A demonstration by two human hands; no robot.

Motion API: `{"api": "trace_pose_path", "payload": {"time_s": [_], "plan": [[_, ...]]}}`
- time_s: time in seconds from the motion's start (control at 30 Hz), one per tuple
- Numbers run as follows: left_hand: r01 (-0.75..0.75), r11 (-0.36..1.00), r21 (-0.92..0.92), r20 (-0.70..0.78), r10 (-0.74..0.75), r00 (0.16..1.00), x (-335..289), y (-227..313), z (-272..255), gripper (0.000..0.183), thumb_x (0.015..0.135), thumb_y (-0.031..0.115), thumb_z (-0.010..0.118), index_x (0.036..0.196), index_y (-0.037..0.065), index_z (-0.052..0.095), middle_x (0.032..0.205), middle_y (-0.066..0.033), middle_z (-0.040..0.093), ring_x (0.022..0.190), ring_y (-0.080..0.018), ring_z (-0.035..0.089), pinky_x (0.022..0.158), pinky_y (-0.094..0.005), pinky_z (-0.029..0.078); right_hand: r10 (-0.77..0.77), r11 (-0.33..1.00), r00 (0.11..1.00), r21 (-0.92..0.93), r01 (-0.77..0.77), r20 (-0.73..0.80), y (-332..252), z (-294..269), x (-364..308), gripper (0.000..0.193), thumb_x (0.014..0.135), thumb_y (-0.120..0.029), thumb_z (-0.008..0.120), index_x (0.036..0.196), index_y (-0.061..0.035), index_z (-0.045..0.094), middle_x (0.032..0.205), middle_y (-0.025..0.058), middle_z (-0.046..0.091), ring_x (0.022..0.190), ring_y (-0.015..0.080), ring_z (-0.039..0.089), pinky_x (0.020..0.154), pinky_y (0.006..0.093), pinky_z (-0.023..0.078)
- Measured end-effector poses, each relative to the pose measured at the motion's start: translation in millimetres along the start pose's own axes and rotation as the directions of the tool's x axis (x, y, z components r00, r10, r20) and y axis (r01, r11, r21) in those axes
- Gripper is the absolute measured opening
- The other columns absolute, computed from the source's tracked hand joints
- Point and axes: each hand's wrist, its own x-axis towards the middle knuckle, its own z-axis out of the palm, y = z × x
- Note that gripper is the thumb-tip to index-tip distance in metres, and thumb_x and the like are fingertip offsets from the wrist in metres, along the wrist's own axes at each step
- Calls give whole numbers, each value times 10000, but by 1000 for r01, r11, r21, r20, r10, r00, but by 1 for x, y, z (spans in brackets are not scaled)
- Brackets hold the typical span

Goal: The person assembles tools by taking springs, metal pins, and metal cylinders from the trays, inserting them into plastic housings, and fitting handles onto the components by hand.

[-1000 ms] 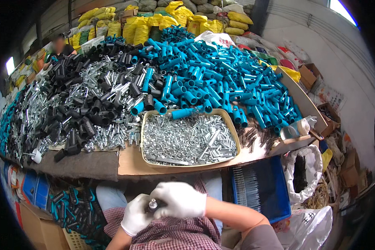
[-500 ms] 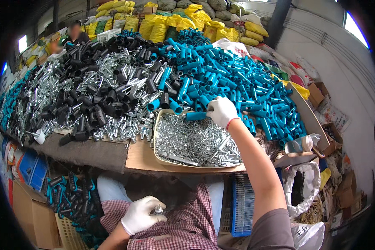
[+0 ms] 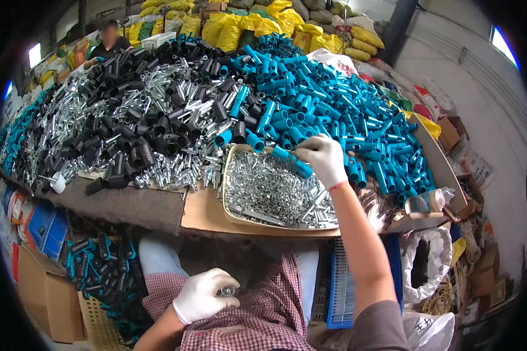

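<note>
Nearest, the white-gloved left hand [image 3: 202, 294] rested low over a red-and-white checked cloth [image 3: 257, 316], its fingers curled and pinching a small silvery metal fitting [image 3: 227, 291] against the thumb. To the right of that hand stood a blue slatted plastic crate [image 3: 341, 292]; to its left lay a brown cardboard box [image 3: 45, 295].

Farther out, the white-gloved right hand [image 3: 324, 159] reached over the far rim of a shallow beige tray [image 3: 231, 213] filled with small shiny metal parts [image 3: 275, 190]. Its fingers were closed on a teal plastic tube [image 3: 293, 161], which lay slanted just to the left of the hand over the tray's upper edge.

Beyond the right hand rose a large heap of teal plastic tubes [image 3: 334, 99]. Left of it sprawled a pile of black plastic sleeves mixed with silvery metal pieces [image 3: 140, 117]. Farthest back stood yellow sacks [image 3: 240, 29].
</note>
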Motion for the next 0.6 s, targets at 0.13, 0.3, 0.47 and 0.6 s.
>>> {"api": "trace_pose_path", "payload": {"time_s": [0.13, 0.3, 0.47, 0.6], "plan": [[42, 989, -140, -46, -49, 998, -3, -9, -4, 383, 631, 143, 874, 947, 33, 689, 930, -110, 663, 822, -241, 665, 721, -328, 539, 126, 887, 942, 460, 33, -311, -12, 4, -9, 135, 699, -92, 757, 819, -31, 752, 858, 102, 661, 819, 200, 638, 739, 300, 497], [-64, 993, -101, -108, 53, 993, 2, -11, 1, 367, 658, 169, 859, 956, 36, 691, 924, -104, 668, 801, -233, 666, 713, -316, 540, 30, 999, 997, 45, -27, -68, -4, 29, -25, 75, 723, -60, 726, 794, -49, 747, 876, 87, 648, 838, 208, 626, 776, 326, 489], [39, 989, -141, -87, -52, 995, 2, -3, 6, 382, 631, 138, 865, 953, 28, 692, 944, -107, 666, 834, -231, 660, 738, -321, 534, -19, 990, 962, 132, 57, -272, 2, 23, -26, 130, 700, -114, 750, 814, -53, 746, 863, 115, 645, 819, 249, 636, 751, 336, 500], [63, 982, -176, -107, -83, 991, 5, -11, -4, 387, 637, 165, 866, 953, 21, 694, 943, -113, 664, 850, -237, 660, 752, -321, 530, 185, 938, 953, 332, -99, -239, -8, 25, -40, 112, 700, -92, 755, 777, -14, 729, 851, 110, 652, 819, 251, 649, 765, 327, 500]]}}
